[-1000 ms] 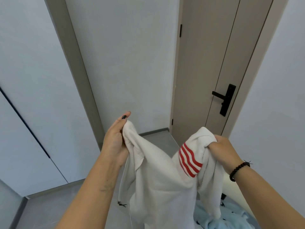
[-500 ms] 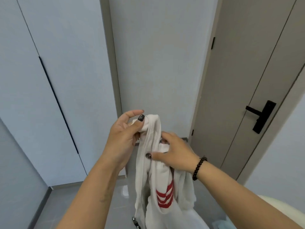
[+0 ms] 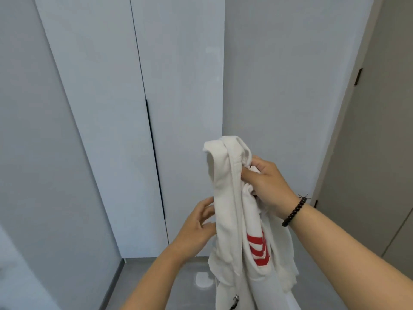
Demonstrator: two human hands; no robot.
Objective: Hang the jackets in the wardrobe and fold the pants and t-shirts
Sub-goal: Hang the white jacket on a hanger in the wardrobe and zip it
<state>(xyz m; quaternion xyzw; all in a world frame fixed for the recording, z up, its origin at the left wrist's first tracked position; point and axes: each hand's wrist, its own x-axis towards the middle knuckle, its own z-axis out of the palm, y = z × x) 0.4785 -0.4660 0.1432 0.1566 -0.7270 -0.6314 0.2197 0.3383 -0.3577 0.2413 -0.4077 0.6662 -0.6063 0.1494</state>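
A white jacket (image 3: 228,198) with red stripes on a sleeve hangs bunched in front of me. My right hand (image 3: 266,184) grips its gathered top near the collar and carries its weight. My left hand (image 3: 196,227) is lower on the left, fingers spread and relaxed, touching the jacket's left edge without gripping it. A metal zipper pull dangles at the bottom of the jacket. The wardrobe (image 3: 125,121) stands straight ahead with its pale doors closed and a thin black handle strip between them.
A plain wall (image 3: 286,86) runs right of the wardrobe, and a beige door (image 3: 384,153) stands at the far right. Grey floor (image 3: 169,278) lies below with a bright reflection on it.
My view turned left toward the wardrobe. My right hand took over the jacket's top and raised it. My left hand let go of the collar and dropped to the jacket's side.
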